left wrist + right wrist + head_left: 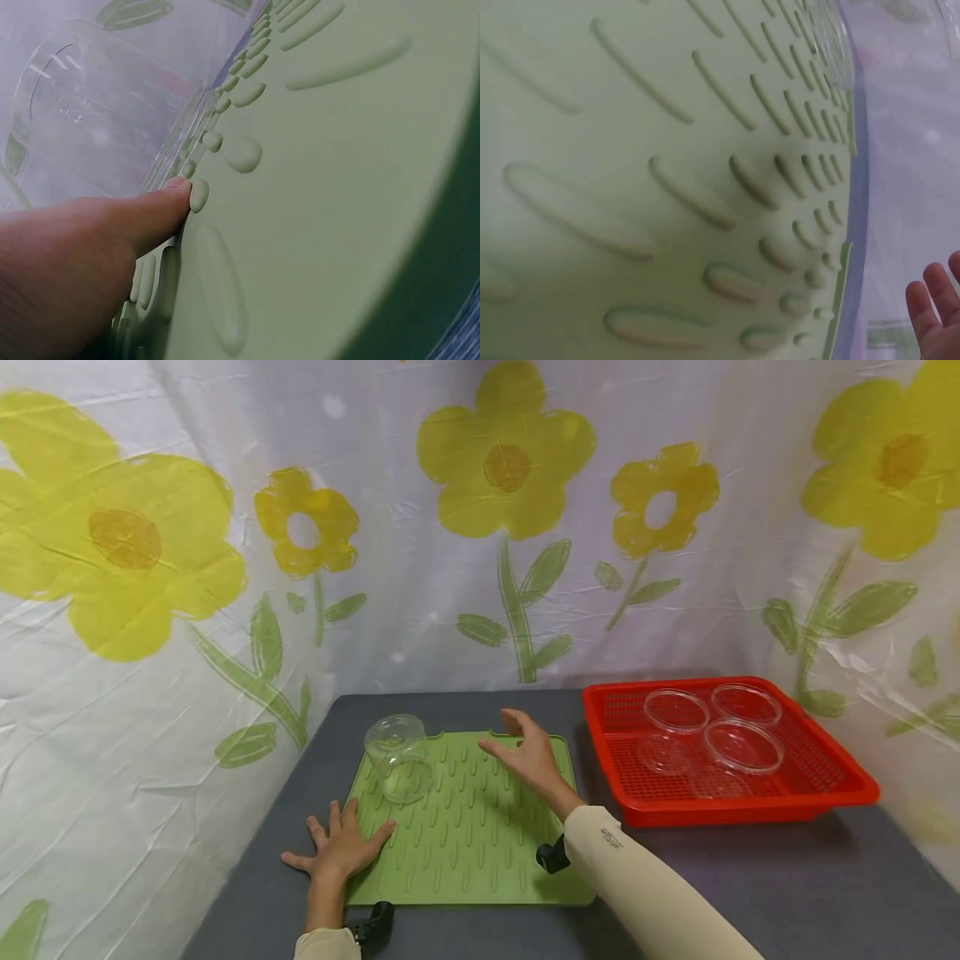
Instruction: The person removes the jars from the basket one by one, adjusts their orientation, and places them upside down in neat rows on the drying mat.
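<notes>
A clear plastic cup (399, 758) stands on the far left part of a green mat (465, 860) with raised ridges. In the left wrist view a ridged rim of the cup (97, 112) meets the mat. My left hand (341, 847) has its fingers spread at the mat's left edge, short of the cup; its thumb lies over the mat. Above the mat's right half hangs my right hand (531, 756), thumb and fingers apart with nothing between them. Only some fingertips of the right hand (937, 307) show in the right wrist view.
To the right, a red plastic basket (731, 814) holds several clear plastic cups (742, 747), standing rim up. The dark grey table (795, 893) lies under everything. Behind it hangs a white curtain (397, 635) printed with yellow flowers.
</notes>
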`<state>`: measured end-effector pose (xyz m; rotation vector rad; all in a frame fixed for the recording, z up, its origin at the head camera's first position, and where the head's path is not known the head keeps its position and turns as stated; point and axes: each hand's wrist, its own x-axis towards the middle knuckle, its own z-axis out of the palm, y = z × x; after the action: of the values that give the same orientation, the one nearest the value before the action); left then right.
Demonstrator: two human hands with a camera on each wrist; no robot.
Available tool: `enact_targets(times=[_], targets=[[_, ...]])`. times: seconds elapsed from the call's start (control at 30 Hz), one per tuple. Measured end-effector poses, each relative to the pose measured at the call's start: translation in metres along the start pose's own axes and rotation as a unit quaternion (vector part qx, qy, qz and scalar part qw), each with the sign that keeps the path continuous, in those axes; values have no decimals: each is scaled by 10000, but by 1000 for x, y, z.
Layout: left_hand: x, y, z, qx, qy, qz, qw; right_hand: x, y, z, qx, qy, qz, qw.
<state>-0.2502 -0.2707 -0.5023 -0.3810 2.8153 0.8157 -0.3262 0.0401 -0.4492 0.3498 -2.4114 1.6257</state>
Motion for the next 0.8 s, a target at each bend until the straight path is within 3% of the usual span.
enact_targets(times=[0.8], targets=[[0,1,-1,-48,-96,41,9999,-11,7,-30,-287,280,-127,9991]])
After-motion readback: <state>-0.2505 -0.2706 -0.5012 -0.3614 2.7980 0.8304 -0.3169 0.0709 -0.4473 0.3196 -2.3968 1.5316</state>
